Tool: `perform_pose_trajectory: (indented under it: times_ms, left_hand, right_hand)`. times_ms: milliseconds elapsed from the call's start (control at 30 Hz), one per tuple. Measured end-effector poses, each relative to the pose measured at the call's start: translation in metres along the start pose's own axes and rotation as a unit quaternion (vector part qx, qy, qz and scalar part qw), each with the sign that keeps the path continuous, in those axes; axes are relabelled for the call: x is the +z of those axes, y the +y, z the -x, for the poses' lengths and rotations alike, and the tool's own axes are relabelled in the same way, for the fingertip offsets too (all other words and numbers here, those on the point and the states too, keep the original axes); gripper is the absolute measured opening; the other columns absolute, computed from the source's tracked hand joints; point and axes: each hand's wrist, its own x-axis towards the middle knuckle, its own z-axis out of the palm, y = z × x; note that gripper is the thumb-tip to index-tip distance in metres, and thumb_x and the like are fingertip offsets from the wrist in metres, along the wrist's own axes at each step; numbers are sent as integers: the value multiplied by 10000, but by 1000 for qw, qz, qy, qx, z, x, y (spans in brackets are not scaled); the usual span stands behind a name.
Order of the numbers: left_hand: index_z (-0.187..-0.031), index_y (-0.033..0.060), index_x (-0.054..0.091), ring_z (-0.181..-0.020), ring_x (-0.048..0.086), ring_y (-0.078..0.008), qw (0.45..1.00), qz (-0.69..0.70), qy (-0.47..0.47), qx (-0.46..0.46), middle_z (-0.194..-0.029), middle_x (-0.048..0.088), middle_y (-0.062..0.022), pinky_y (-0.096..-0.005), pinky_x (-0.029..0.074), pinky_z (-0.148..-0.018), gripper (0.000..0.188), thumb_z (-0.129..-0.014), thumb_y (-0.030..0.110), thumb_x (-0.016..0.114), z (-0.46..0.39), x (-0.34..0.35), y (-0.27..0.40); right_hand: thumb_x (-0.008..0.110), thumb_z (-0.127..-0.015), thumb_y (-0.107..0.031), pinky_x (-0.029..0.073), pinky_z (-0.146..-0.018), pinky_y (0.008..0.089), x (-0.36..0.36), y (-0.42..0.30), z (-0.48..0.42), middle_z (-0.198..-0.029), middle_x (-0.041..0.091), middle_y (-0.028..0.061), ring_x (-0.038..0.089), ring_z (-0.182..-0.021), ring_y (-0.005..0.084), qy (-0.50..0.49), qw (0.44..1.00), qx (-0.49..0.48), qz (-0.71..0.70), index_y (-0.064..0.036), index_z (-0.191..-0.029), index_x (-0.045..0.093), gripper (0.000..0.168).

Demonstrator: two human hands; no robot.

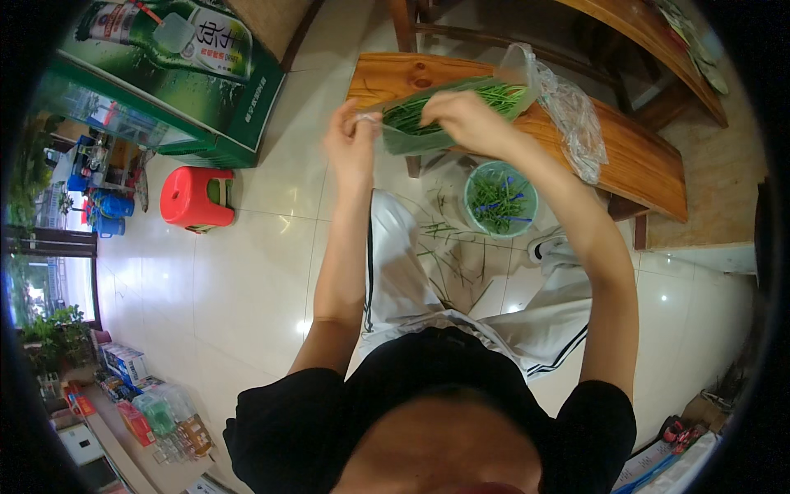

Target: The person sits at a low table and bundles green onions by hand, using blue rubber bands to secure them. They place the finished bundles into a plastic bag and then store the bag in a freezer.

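A clear plastic bag [410, 143] filled with long green stalks [503, 96] lies across a wooden bench [382, 71]. My left hand [355, 136] pinches the bag's edge at its left end. Over the middle of the bag is my right hand [466, 117], slightly blurred, its fingertips at the stalks; whether they grip any, I cannot tell. A crumpled clear plastic bag [574, 117] rests on the bench to the right. Below the bench stands a light green bucket [472, 217] with short green pieces and blue strips inside.
Loose green scraps [453, 265] are scattered on the tiled floor between my legs. A red plastic stool [194, 197] stands to the left, near a green drinks fridge [247, 117]. A wooden table [654, 43] is beyond the bench.
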Motion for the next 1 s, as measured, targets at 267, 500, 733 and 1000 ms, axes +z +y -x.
perform_pose_trajectory:
  times_ms: [267, 500, 733, 1000]
  left_hand:
    - [-1113, 40, 561, -791, 624, -189, 986, -74, -22, 148, -838, 651, -86, -299, 482, -746, 365, -750, 1, 551, 24, 63, 4]
    - [-1097, 34, 575, -718, 612, -196, 984, -78, -84, 135, -819, 608, -99, -300, 492, -654, 349, -749, 11, 548, 48, 78, 43]
    - [-1173, 29, 536, -814, 564, -114, 993, 18, -104, 56, -912, 575, -50, -275, 470, -722, 402, -773, 2, 541, 36, 59, 31]
    - [-1445, 122, 215, -698, 467, -81, 981, 150, -82, -90, -1342, 454, -141, -235, 401, -656, 753, -753, -78, 433, 18, -4, 11]
  right_hand:
    - [580, -793, -294, 223, -1090, 409, 65, 64, -4, -1249, 516, 86, 381, -1245, 289, -160, 982, 97, -5, -137, -1130, 578, 371]
    - [561, -807, -314, 216, -1093, 408, 55, 76, 16, -1292, 474, 113, 355, -1263, 305, -177, 978, 98, -51, -102, -1199, 524, 447]
    - [542, -821, -334, 209, -1096, 408, 62, 75, -4, -1336, 433, 139, 329, -1281, 322, -191, 978, 40, 67, -66, -1269, 469, 527]
    - [640, -723, -293, 183, -1098, 454, 57, 90, -1, -1392, 331, 232, 277, -1312, 370, -212, 968, 117, -63, -39, -1371, 335, 760]
